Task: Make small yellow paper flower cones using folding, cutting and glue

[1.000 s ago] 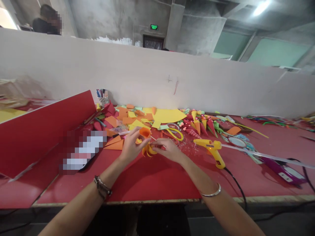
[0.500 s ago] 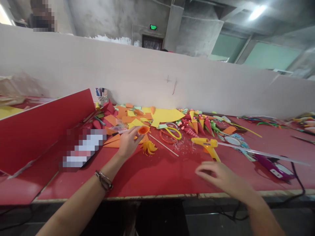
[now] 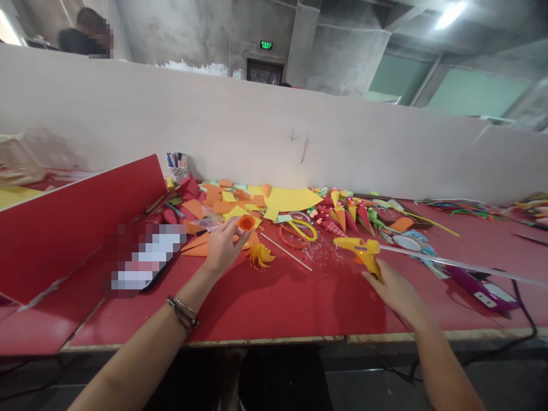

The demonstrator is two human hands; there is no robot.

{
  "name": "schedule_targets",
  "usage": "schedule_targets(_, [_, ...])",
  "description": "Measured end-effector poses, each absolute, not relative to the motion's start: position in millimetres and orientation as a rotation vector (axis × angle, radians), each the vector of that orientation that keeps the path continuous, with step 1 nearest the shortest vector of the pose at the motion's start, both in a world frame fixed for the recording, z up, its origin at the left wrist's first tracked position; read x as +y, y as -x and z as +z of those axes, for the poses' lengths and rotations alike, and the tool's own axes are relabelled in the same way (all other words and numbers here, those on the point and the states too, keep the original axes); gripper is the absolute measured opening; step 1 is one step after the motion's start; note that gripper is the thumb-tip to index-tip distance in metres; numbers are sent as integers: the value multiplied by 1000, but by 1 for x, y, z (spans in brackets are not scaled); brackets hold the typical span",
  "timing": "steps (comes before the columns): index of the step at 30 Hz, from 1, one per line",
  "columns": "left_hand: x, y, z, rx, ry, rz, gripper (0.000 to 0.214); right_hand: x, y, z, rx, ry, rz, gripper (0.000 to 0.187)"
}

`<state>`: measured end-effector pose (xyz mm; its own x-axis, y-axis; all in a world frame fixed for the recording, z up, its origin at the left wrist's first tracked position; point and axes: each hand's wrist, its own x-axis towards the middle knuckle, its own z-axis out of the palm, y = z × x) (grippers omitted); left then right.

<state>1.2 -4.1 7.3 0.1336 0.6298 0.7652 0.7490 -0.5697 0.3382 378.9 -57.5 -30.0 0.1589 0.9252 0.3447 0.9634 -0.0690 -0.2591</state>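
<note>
An orange paper cone is pinched in my left hand, its open end turned toward me. Just below it lies a yellow paper piece with curled, fringed strips. My right hand is at the handle of a yellow hot glue gun, fingers closed about the grip; the handle partly hides them. A long clear glue stick sticks out of the gun's back. The gun rests on the red table. Between the hands lies a thin pale stick.
Paper scraps, a yellow sheet and small decorated cones crowd the back. A phone lies left, beside a red upright panel. A purple corded tool sits right. A pen cup stands against the white partition.
My right hand has moved forward and up from the table's front to the glue gun's handle. My left hand has tipped the cone slightly, showing more of its opening.
</note>
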Motion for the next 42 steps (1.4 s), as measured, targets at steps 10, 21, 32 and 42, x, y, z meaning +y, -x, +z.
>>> schedule_targets(10, [-3, -1, 6, -1485, 2245, -1301, 24, -39, -379, -26, -1736, 1889, 19, 34])
schedule_targets(21, [12, 2, 28, -1486, 2160, -746, 30, 0, -315, 55, -1508, 1612, -52, 42])
schedule_targets(32, [34, 19, 4, -1461, 2198, -751, 29, 34, -257, 32, -1675, 1390, 221, 50])
schedule_targets(42, [31, 17, 6, -1370, 2224, -868, 34, 21, -240, 14, -1766, 1354, 167, 51])
